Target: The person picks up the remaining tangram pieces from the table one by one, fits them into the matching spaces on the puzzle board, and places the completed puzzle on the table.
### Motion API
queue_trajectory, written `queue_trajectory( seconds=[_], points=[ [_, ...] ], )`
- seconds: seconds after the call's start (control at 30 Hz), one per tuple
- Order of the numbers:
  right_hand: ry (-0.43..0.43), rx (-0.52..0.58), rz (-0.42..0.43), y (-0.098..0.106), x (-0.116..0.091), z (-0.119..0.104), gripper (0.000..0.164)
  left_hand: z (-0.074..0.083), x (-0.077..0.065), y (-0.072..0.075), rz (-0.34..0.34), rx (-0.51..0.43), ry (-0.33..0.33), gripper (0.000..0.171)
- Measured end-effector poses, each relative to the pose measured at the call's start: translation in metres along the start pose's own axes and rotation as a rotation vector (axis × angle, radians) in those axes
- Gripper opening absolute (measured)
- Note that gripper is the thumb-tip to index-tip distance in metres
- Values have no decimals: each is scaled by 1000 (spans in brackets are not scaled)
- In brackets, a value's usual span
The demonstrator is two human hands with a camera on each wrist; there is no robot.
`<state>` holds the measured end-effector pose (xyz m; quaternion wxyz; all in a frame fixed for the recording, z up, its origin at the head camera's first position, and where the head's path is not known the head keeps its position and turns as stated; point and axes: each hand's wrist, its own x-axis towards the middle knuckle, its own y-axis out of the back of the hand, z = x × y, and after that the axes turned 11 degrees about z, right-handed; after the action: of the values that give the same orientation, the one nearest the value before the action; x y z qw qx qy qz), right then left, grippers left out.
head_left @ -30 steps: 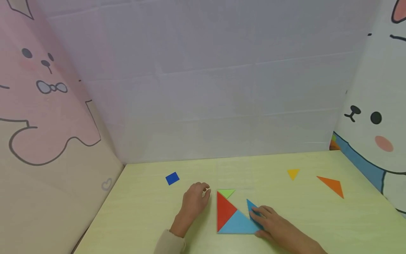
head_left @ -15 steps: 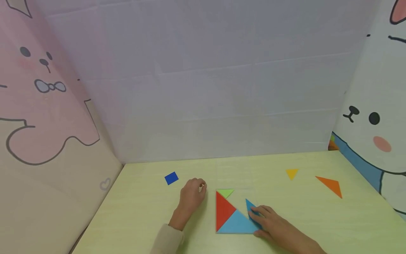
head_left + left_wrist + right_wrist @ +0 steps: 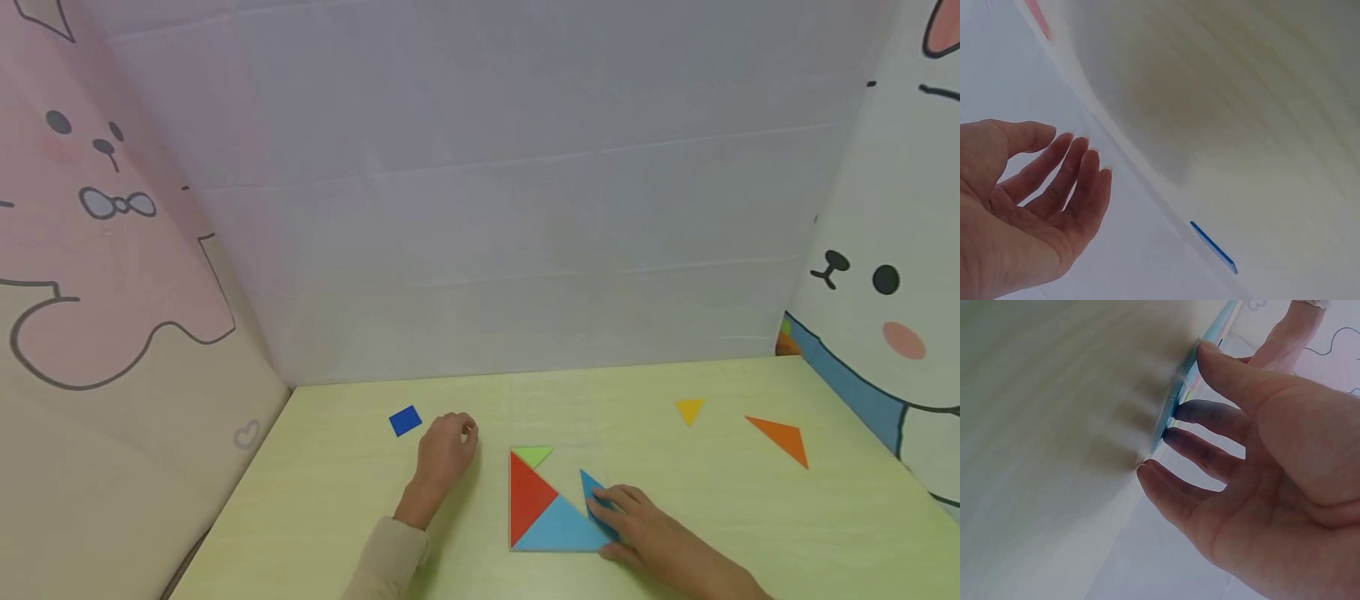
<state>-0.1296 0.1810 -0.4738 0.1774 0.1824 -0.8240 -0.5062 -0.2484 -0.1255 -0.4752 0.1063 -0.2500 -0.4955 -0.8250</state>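
Observation:
In the head view, my right hand (image 3: 637, 529) rests its fingertips on a medium-blue tangram piece (image 3: 591, 483), partly hidden under the fingers. My right thumb touches the right corner of a light-blue triangle (image 3: 562, 529). A red triangle (image 3: 528, 497) lies against that triangle's left side, and a small green triangle (image 3: 534, 455) sits at its upper slanted edge. My left hand (image 3: 444, 450) hovers above the table, fingers loosely curled around nothing, just right of a dark-blue square (image 3: 405, 421). The left wrist view shows the left hand (image 3: 1041, 200) with empty fingers.
A yellow triangle (image 3: 690, 411) and an orange triangle (image 3: 783, 440) lie apart on the right of the pale table (image 3: 315, 500). A plain white sheet (image 3: 465, 208) rises behind the table's far edge, with printed cartoon sheets on both sides.
My left hand has moved up and to the left, away from the red and green triangles toward the dark-blue square. The right hand and the pieces stay in place.

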Motion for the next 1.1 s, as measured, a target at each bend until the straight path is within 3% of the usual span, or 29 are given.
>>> queue_trajectory(
  seconds=[0.43,1.1],
  points=[
    [8,6,3,1,0,0,57,-18,11,-3,-13,23,37,5],
    [25,-6,14,0,0,3,56,-45,19,-1,64,41,55,8]
  ],
)
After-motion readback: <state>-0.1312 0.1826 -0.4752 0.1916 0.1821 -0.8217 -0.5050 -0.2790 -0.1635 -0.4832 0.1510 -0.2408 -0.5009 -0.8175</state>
